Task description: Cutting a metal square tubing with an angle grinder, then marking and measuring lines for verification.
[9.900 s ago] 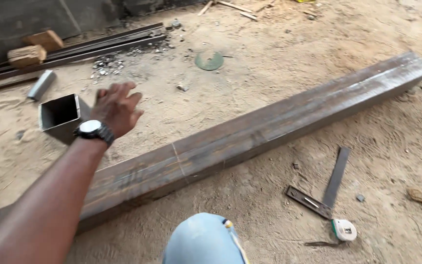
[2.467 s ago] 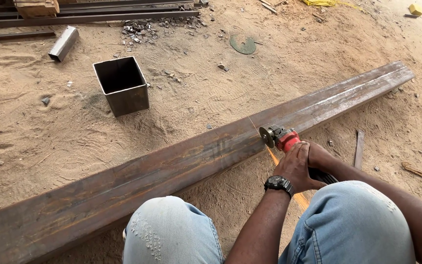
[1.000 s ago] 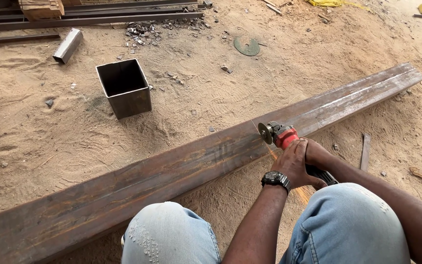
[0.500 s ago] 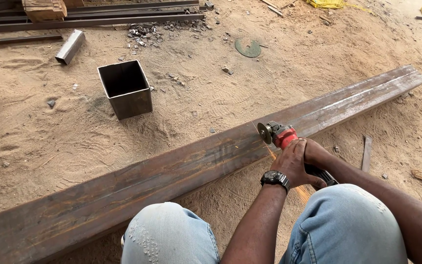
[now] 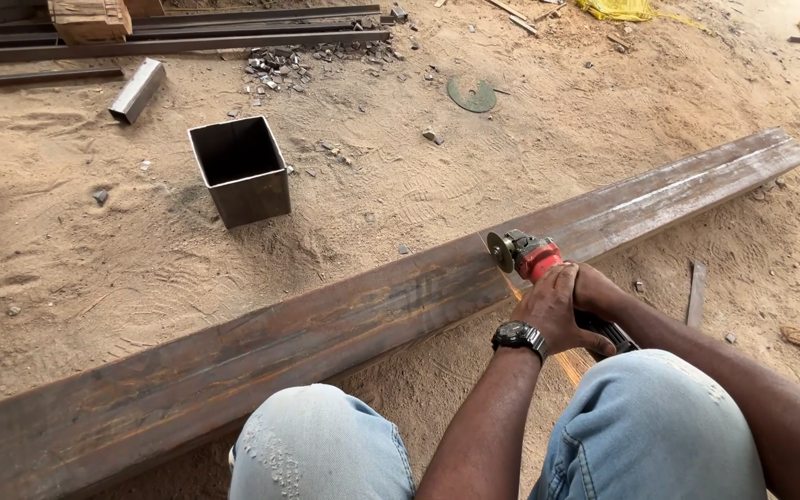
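— Surface? 
— Sandy ground (image 5: pixel 85 250), outdoors; an open steel box (image 5: pixel 241 171) stands apart.

— Beam (image 5: pixel 354 315)? 
— Lies flat, long axis lower-left to upper-right.

— Hands? 
— Left hand (image 5: pixel 553 306) and right hand (image 5: pixel 596 289) grip the grinder (image 5: pixel 534 259), disc on the beam's near edge.

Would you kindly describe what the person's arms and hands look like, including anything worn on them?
Both forearms are bare, with no sleeves or gloves in view. The left hand has a dark round-faced wristwatch on a dark band. The right hand shows nothing worn.
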